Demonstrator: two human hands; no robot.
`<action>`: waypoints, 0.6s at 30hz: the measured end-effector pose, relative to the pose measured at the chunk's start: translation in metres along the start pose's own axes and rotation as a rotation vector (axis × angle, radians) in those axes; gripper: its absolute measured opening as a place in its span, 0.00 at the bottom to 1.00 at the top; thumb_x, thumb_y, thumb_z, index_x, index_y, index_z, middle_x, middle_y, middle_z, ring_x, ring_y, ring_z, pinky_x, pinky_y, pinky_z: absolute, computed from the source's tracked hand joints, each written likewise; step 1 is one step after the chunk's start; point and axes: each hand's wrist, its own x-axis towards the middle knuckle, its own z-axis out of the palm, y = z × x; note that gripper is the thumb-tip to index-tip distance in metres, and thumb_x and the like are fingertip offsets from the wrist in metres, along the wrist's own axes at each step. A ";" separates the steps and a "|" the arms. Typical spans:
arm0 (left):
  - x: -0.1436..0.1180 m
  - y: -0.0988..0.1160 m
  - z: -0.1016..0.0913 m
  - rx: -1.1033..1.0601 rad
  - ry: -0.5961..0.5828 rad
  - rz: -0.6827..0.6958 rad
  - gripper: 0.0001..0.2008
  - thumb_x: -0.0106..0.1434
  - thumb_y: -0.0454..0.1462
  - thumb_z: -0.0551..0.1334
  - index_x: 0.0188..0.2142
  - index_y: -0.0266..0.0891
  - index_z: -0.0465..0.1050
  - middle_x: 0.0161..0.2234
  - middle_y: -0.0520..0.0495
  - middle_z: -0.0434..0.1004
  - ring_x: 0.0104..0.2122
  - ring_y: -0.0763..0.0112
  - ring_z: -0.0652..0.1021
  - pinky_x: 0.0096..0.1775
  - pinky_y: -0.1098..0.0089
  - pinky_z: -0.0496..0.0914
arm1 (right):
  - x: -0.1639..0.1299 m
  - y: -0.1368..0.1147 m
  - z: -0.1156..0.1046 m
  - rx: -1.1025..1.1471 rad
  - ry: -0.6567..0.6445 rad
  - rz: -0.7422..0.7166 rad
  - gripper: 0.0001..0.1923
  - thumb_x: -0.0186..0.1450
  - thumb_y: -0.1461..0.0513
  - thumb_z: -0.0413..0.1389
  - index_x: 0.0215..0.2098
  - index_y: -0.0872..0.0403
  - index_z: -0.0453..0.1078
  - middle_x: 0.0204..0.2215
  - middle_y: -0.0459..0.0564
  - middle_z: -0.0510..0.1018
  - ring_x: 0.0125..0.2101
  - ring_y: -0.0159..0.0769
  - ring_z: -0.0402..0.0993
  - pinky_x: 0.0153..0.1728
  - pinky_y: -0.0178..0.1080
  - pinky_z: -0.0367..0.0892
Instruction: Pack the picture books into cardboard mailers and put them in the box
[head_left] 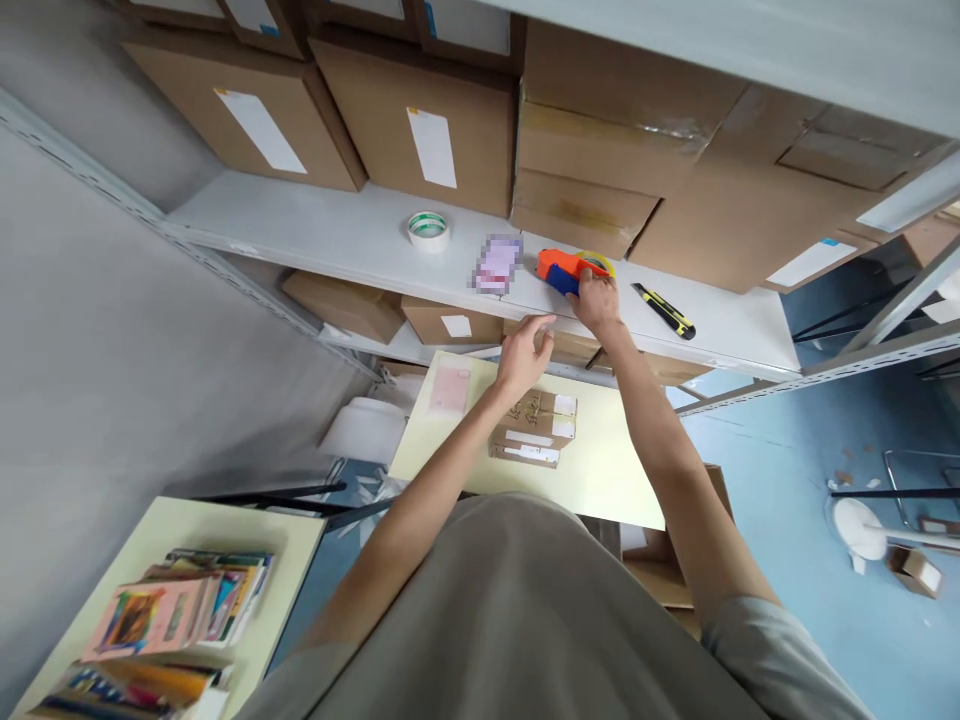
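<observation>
Up near the centre of the frame, the right hand (598, 300) is closing its fingers on an orange-and-blue plastic tape dispenser (568, 270) lying on the smooth white shelf (337, 235). Just below, the left hand (525, 352) is hovering open and holding nothing, fingers loosely spread over a small taped cardboard parcel (534, 428) on the pale yellow worktop (607, 470).

Glossy orange-and-blue plastic tape dispenser (566, 270); smooth painted metal shelf (330, 235); matt brown cardboard boxes (420, 130).
</observation>
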 end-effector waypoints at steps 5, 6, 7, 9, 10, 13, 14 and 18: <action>-0.061 0.015 -0.015 -0.141 -0.005 -0.148 0.13 0.79 0.45 0.66 0.57 0.44 0.79 0.54 0.40 0.87 0.51 0.61 0.87 0.57 0.59 0.82 | -0.113 -0.016 0.002 0.506 0.068 0.026 0.31 0.80 0.40 0.55 0.67 0.53 0.66 0.54 0.65 0.82 0.57 0.62 0.80 0.62 0.64 0.74; -0.077 0.018 -0.018 -0.165 -0.008 -0.169 0.14 0.79 0.47 0.66 0.57 0.44 0.78 0.53 0.40 0.86 0.52 0.60 0.86 0.57 0.59 0.82 | -0.142 -0.024 0.004 0.685 0.061 0.051 0.32 0.78 0.37 0.57 0.65 0.51 0.67 0.54 0.62 0.82 0.55 0.59 0.81 0.61 0.61 0.76; -0.093 0.021 -0.021 -0.184 -0.012 -0.190 0.15 0.78 0.49 0.68 0.57 0.45 0.78 0.52 0.41 0.86 0.52 0.60 0.86 0.56 0.60 0.82 | -0.170 -0.032 0.008 0.869 0.037 0.073 0.33 0.76 0.35 0.59 0.63 0.49 0.68 0.53 0.60 0.83 0.54 0.56 0.82 0.59 0.57 0.78; -0.122 0.024 -0.026 -0.194 -0.011 -0.233 0.16 0.77 0.52 0.69 0.54 0.45 0.77 0.49 0.42 0.84 0.49 0.61 0.86 0.54 0.61 0.83 | -0.217 -0.049 0.017 1.126 -0.052 0.151 0.34 0.71 0.33 0.64 0.59 0.47 0.69 0.51 0.57 0.84 0.51 0.52 0.82 0.57 0.53 0.80; -0.135 0.024 -0.029 -0.182 -0.008 -0.258 0.16 0.77 0.53 0.70 0.52 0.45 0.77 0.47 0.43 0.84 0.47 0.62 0.86 0.52 0.61 0.83 | -0.235 -0.057 0.023 1.208 -0.102 0.197 0.35 0.70 0.32 0.66 0.58 0.47 0.69 0.51 0.56 0.84 0.50 0.50 0.82 0.56 0.52 0.80; -0.164 0.020 -0.038 -0.115 -0.011 -0.332 0.16 0.77 0.53 0.69 0.49 0.45 0.78 0.45 0.45 0.83 0.45 0.64 0.86 0.51 0.64 0.83 | -0.269 -0.076 0.045 1.326 -0.210 0.312 0.36 0.67 0.32 0.69 0.57 0.46 0.69 0.50 0.53 0.84 0.50 0.48 0.82 0.58 0.52 0.81; -0.170 0.018 -0.042 -0.099 -0.021 -0.351 0.16 0.77 0.53 0.69 0.49 0.45 0.78 0.46 0.45 0.83 0.45 0.65 0.86 0.51 0.64 0.83 | -0.275 -0.081 0.052 1.340 -0.226 0.336 0.36 0.67 0.32 0.69 0.58 0.45 0.68 0.50 0.52 0.84 0.50 0.47 0.82 0.58 0.53 0.81; -0.181 0.010 -0.058 -0.107 -0.102 -0.397 0.15 0.79 0.52 0.67 0.51 0.45 0.80 0.47 0.44 0.83 0.46 0.64 0.85 0.51 0.64 0.83 | -0.287 -0.099 0.073 1.293 -0.232 0.399 0.35 0.71 0.31 0.64 0.61 0.45 0.68 0.48 0.50 0.82 0.48 0.45 0.80 0.57 0.53 0.82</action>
